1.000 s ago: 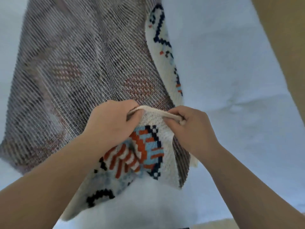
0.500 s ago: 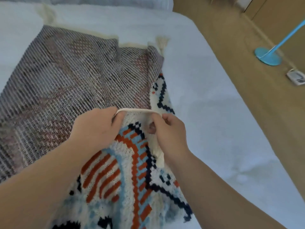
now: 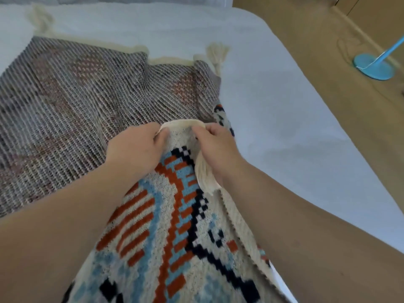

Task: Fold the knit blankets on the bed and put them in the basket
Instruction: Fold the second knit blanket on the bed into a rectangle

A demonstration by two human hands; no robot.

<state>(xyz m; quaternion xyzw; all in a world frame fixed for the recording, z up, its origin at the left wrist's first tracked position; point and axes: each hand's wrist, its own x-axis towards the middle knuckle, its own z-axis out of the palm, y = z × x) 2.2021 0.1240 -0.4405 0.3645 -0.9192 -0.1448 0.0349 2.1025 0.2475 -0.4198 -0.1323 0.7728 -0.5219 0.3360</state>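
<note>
I hold the cream-edged knit blanket with its orange, pale-blue and navy pattern (image 3: 166,226) by its rolled cream hem, both hands close together above the bed. My left hand (image 3: 133,149) curls its fingers over the hem from the left, pinching it. My right hand (image 3: 216,147) pinches the same hem from the right, and a cream tassel (image 3: 204,173) hangs below its palm. The patterned face of the blanket drapes toward me between my forearms, while its grey-striped reverse lies spread over the white bed (image 3: 273,110) to the left and beyond my hands. On the wooden floor (image 3: 328,68) at the right stands a round blue lamp base (image 3: 374,66).
</note>
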